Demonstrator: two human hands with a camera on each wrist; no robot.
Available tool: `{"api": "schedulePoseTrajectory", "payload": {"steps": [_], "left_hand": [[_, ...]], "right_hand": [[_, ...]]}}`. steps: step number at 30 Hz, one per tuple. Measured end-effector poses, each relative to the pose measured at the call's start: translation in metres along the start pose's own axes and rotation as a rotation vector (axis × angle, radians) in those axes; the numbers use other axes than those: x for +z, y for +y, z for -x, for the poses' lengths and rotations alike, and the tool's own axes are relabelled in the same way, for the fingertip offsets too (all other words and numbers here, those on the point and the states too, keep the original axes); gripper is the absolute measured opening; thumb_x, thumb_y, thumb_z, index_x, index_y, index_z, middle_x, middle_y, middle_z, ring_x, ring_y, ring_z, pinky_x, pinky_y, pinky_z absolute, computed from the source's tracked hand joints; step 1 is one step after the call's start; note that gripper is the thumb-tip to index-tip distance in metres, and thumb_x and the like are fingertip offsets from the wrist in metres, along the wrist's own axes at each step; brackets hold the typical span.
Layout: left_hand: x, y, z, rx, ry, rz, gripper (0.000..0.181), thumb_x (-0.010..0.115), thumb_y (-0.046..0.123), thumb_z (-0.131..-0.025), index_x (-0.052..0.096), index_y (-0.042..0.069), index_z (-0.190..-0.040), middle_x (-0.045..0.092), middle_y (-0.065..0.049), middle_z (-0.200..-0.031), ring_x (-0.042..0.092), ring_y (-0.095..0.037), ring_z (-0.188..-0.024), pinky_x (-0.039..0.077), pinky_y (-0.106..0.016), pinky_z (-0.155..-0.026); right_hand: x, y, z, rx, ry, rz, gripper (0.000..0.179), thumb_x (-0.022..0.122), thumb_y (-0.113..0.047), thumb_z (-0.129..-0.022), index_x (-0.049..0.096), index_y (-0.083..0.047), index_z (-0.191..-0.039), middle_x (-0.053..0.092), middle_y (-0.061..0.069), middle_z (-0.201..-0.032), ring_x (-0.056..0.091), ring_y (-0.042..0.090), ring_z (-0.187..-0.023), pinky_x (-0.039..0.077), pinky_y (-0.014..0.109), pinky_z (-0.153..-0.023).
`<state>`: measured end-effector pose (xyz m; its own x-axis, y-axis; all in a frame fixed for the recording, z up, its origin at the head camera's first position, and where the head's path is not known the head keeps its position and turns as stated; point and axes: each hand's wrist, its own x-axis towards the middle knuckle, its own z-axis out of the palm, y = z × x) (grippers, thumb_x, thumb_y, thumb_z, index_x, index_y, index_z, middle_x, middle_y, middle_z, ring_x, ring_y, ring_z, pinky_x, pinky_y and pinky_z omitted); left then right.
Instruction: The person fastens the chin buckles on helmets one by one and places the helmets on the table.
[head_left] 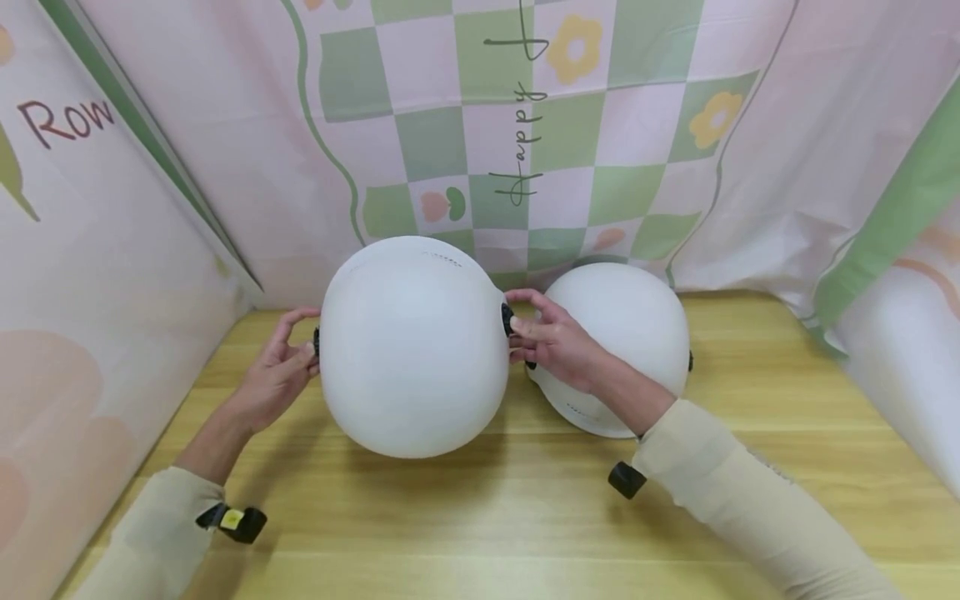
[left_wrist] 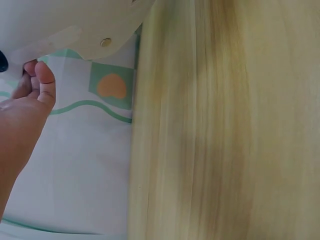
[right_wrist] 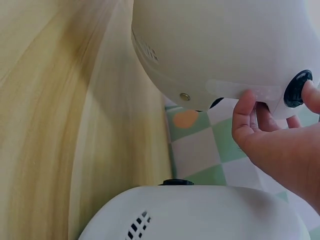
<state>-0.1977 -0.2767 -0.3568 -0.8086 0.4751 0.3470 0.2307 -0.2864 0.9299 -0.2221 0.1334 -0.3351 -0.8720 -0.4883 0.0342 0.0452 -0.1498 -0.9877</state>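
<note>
A person held a white helmet (head_left: 415, 354) raised above a wooden bench (head_left: 450, 533), the left hand (head_left: 276, 373) gripping its side at nine o'clock with bent fingers (left_wrist: 46, 75), the right hand (head_left: 558, 343) gripping it at three o'clock beside a black knob (right_wrist: 295, 92). A second white helmet (head_left: 626, 317) rested on the bench at the first one's three o'clock, while a green-checked curtain (head_left: 570, 133) hung at twelve.
</note>
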Motion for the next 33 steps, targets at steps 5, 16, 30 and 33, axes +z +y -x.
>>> {"api": "schedulePoseTrajectory", "payload": {"steps": [5, 16, 30, 33], "left_hand": [[-0.002, -0.002, 0.001, -0.026, 0.003, -0.005, 0.041, 0.035, 0.004, -0.113, 0.044, 0.028, -0.145, 0.072, 0.004, -0.1, 0.067, -0.009, -0.099, 0.052, -0.024, -0.091], [-0.003, -0.01, 0.001, -0.127, 0.048, -0.03, 0.038, 0.034, 0.011, -0.114, 0.038, 0.029, -0.147, 0.068, 0.004, -0.108, 0.064, -0.009, -0.097, 0.051, -0.026, -0.091], [-0.006, -0.019, 0.0, -0.255, 0.105, 0.02, 0.031, 0.037, 0.019, -0.114, 0.043, 0.033, -0.141, 0.067, 0.005, -0.101, 0.064, -0.011, -0.095, 0.051, -0.028, -0.088], [-0.006, -0.019, -0.001, -0.263, 0.116, 0.016, 0.03, 0.037, 0.02, -0.114, 0.044, 0.034, -0.141, 0.068, 0.005, -0.101, 0.064, -0.011, -0.094, 0.051, -0.028, -0.088]], "right_hand": [[0.002, 0.002, 0.0, 0.008, 0.024, -0.002, 0.031, 0.044, -0.009, -0.11, 0.042, -0.015, -0.14, 0.06, 0.008, -0.113, 0.067, 0.019, -0.093, 0.056, 0.034, -0.084], [0.006, 0.01, -0.002, 0.08, 0.079, -0.047, 0.031, 0.044, -0.012, -0.111, 0.041, -0.015, -0.142, 0.062, 0.004, -0.102, 0.066, 0.017, -0.087, 0.055, 0.033, -0.081], [0.014, 0.018, -0.006, 0.142, 0.146, -0.039, 0.037, 0.042, -0.019, -0.113, 0.038, -0.013, -0.149, 0.06, 0.006, -0.1, 0.063, 0.018, -0.082, 0.051, 0.029, -0.073], [0.014, 0.019, -0.006, 0.136, 0.145, -0.045, 0.039, 0.042, -0.019, -0.113, 0.036, -0.015, -0.151, 0.06, 0.005, -0.1, 0.062, 0.018, -0.082, 0.051, 0.029, -0.072]]}}
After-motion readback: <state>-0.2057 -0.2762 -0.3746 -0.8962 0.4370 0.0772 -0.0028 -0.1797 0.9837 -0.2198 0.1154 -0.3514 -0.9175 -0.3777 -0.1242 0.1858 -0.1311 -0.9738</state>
